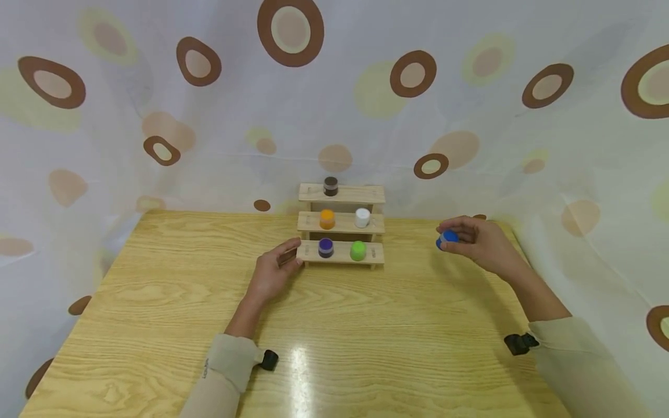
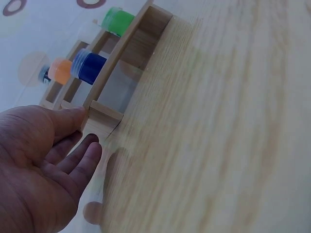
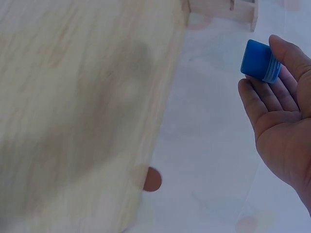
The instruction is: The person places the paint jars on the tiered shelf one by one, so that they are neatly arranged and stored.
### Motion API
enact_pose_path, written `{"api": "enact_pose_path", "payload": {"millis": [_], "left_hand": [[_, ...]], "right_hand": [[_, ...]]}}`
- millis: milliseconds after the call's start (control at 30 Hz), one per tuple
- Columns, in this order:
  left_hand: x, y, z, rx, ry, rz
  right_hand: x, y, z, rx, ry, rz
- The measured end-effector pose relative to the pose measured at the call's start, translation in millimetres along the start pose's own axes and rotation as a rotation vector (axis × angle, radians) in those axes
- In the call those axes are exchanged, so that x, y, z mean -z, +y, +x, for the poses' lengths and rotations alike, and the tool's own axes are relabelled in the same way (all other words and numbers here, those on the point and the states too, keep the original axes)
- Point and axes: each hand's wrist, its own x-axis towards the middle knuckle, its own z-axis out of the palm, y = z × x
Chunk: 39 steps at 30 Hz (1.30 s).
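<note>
My right hand [image 1: 478, 244] holds a small blue paint jar [image 3: 258, 61] between thumb and fingers, above the table's right side. At the left end of a three-step wooden rack [image 1: 342, 252], my left hand [image 1: 274, 270] grips the lowest shelf's edge, with the thumb on top in the left wrist view. On that shelf stand a purple jar [image 1: 326, 248] and a light green jar [image 1: 358, 251]. The middle step bears an orange jar [image 1: 327, 219] and a white jar [image 1: 362, 217]. A dark brown or black jar [image 1: 330, 186] stands on the top step, left of its middle.
The rack stands at the back of a wood-grain table [image 1: 334, 337]. A pale sheet [image 1: 334, 116] with brown ring patterns hangs behind and at both sides. Black straps with small devices sit at both sleeves.
</note>
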Motion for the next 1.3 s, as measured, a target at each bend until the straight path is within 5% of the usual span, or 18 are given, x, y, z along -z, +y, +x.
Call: {"api": "enact_pose_path", "payload": {"millis": [400, 1033, 1300], "left_hand": [[3.6, -3.8, -1.4, -0.006, 0.003, 0.004], [-0.1, -1.6, 3.2, -0.042, 0.008, -0.035], [1.6, -2.7, 1.0, -0.035, 0.007, -0.041]], "right_hand": [[-25.3, -29.3, 57.7, 0.025, -0.074, 0.038], [-46.0, -74.1, 133.4, 0.071, -0.061, 0.023], [-58.3, -79.6, 156.4, 0.079, -0.044, -0.096]]}}
